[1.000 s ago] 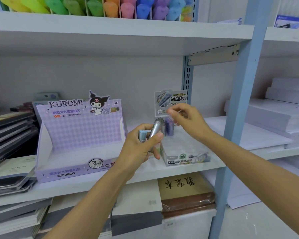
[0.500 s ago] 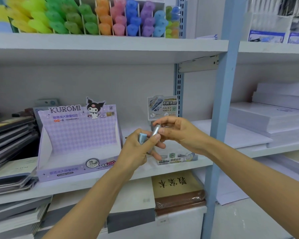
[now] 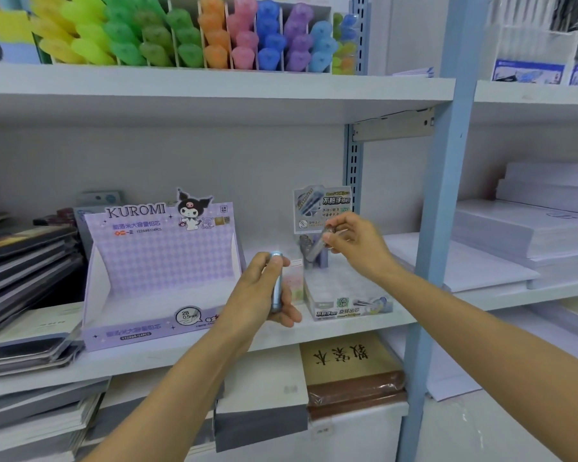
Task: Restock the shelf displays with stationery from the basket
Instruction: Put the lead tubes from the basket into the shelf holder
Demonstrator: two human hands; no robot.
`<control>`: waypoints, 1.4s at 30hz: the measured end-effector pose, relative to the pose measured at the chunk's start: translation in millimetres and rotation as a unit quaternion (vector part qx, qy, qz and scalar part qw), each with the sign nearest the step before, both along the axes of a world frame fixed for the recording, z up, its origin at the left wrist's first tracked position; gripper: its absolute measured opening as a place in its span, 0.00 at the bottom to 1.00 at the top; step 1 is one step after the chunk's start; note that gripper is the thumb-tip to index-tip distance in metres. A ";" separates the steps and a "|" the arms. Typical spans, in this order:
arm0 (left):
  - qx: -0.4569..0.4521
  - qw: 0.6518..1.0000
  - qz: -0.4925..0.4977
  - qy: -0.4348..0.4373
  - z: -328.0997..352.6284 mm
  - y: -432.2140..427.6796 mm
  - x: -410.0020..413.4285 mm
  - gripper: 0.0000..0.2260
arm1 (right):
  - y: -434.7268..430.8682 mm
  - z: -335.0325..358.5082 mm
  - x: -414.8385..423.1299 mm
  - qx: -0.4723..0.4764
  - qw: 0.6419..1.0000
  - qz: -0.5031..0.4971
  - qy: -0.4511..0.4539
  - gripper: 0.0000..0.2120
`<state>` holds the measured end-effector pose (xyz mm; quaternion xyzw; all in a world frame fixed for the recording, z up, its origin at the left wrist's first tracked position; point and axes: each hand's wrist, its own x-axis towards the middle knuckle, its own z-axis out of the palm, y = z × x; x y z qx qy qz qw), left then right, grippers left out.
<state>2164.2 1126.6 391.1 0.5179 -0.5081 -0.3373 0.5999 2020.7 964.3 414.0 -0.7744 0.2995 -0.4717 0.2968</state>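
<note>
Blue tube [image 3: 275, 288] stands upright in the left hand [image 3: 259, 291]: fingers curled round the barrel, thumb laid along its front, rounded cap poking out on top. This hand hangs in front of the middle shelf [image 3: 194, 356], between the two display boxes, forearm coming up from lower left. Right hand [image 3: 359, 245] sits higher and further right, wrist bent. Its fingertips pinch the upper end of a grey tube [image 3: 314, 250], which slants down-left over the back of the small display box [image 3: 347, 310]. Its lower end is close to a few tubes [image 3: 322, 260] standing in that box's back left corner; contact unclear.

Both held tubes are slim, smooth plastic cylinders with a slight sheen. Notebook stack [image 3: 24, 261] at far left has dark, glossy covers and leans. Kuromi box [image 3: 161, 261] is purple checked cardboard with an open tray and a cartoon cut-out on the header. The small box is pale printed card with a header card behind it; the top insert is blurred.

Shelves are white boards. The top shelf carries highlighters [image 3: 181, 38] in divided racks, yellow through green, orange, pink, blue and purple. Brown book [image 3: 351, 361] lies on the shelf below. Blue upright [image 3: 442, 195] separates a right bay, where white paper reams [image 3: 528, 235] are stacked.
</note>
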 end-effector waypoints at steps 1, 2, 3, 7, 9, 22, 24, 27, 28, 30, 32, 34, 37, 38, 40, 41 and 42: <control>-0.001 1.000 0.003 -0.008 -1.6 -0.5 1.6 0.11 | -2.0 -2.1 4.2 -0.019 1.000 -0.013 0.021 0.07; -0.001 1.000 0.004 -0.012 -3.2 -1.2 3.2 0.11 | -3.8 -3.9 7.7 -0.038 0.998 -0.023 0.043 0.06; 0.002 1.000 0.004 -0.010 -4.6 -2.4 4.7 0.11 | -5.2 -5.7 10.6 -0.055 0.996 -0.030 0.064 0.06; 0.021 0.999 0.004 0.039 -9.3 -7.9 10.3 0.07 | -9.1 -6.9 13.4 -0.090 0.987 -0.026 0.127 0.06; 0.021 0.998 0.000 0.053 -11.6 -10.5 11.9 0.06 | -11.8 0.1 12.1 -0.082 0.982 0.003 0.170 0.07; -0.039 0.997 0.000 -0.069 -16.9 -11.9 13.0 0.11 | -13.3 -12.4 18.1 -0.154 0.967 -0.059 0.193 0.05; -0.048 0.996 -0.002 -0.072 -16.7 -12.4 11.5 0.11 | -5.7 -6.0 11.0 -0.144 0.977 -0.032 0.152 0.06; -0.067 0.995 -0.008 -0.079 -15.6 -14.5 4.9 0.13 | 16.3 5.5 -2.5 -0.032 0.987 0.153 0.036 0.11; -0.075 0.994 -0.005 -0.082 -15.0 -15.5 2.3 0.13 | 22.8 7.2 -6.4 -0.002 0.978 0.209 0.021 0.13; -0.086 0.992 0.015 -0.086 -13.6 -17.3 -2.9 0.12 | 33.7 5.9 -10.5 0.017 0.965 0.259 0.015 0.13; -0.093 0.993 0.037 -0.063 -12.3 -17.7 -6.8 0.13 | 40.4 3.8 -13.1 0.028 0.966 0.259 -0.011 0.11; -0.107 0.993 0.047 0.002 -10.4 -16.6 -8.7 0.12 | 43.6 2.4 -18.9 0.041 0.968 0.242 -0.044 0.10; -0.130 0.985 0.055 0.097 -6.3 -15.1 -10.5 0.10 | 47.4 -2.9 -28.2 0.058 0.969 0.225 -0.081 0.11; -0.132 0.983 0.054 0.118 -5.1 -15.6 -12.2 0.11 | 49.7 -5.9 -29.2 0.055 0.969 0.221 -0.091 0.11; -0.127 0.978 0.044 0.158 -2.6 -17.1 -18.1 0.13 | 55.6 -12.7 -28.8 0.041 0.970 0.218 -0.104 0.13; -0.123 0.977 0.035 0.172 -0.9 -18.0 -21.7 0.13 | 58.1 -15.4 -28.7 0.037 0.970 0.218 -0.105 0.13; -0.120 0.976 0.024 0.180 0.8 -18.5 -25.0 0.13 | 60.5 -16.8 -29.2 0.039 0.969 0.222 -0.101 0.13</control>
